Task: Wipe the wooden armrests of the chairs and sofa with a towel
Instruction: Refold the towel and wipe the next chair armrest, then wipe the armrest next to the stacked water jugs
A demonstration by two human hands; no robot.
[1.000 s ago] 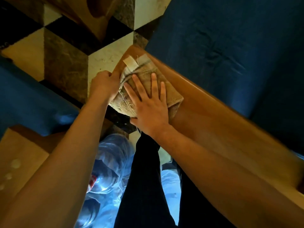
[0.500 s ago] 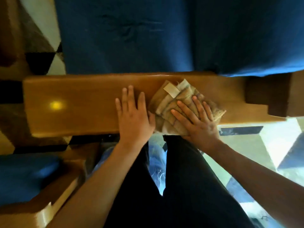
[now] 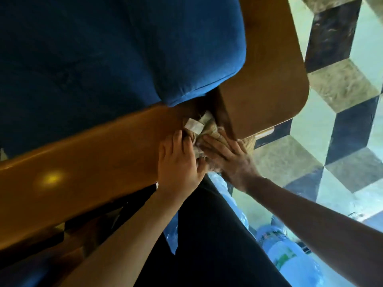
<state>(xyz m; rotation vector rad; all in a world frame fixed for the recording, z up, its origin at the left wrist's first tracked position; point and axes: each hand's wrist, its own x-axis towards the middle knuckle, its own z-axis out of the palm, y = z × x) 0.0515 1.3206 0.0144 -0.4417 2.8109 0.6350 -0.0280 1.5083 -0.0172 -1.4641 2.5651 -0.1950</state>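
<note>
A long wooden armrest (image 3: 87,166) runs from the lower left up to a wooden back post (image 3: 261,75) at the right. A beige towel (image 3: 204,126) with a white label is bunched at the armrest's end, pushed against the post. My right hand (image 3: 226,158) presses flat on the towel. Beside it, my left hand (image 3: 178,162) lies on the armrest with its fingertips on the towel's left edge. Most of the towel is hidden under both hands.
A blue seat cushion (image 3: 116,50) fills the upper left beyond the armrest. Patterned cube-like floor tiles (image 3: 342,112) spread to the right. Clear plastic bottles (image 3: 290,257) lie on the floor by my dark trouser legs (image 3: 211,241).
Both hands slid the towel along the armrest to its far end against the post. The view rotated, and my left hand now touches the towel.
</note>
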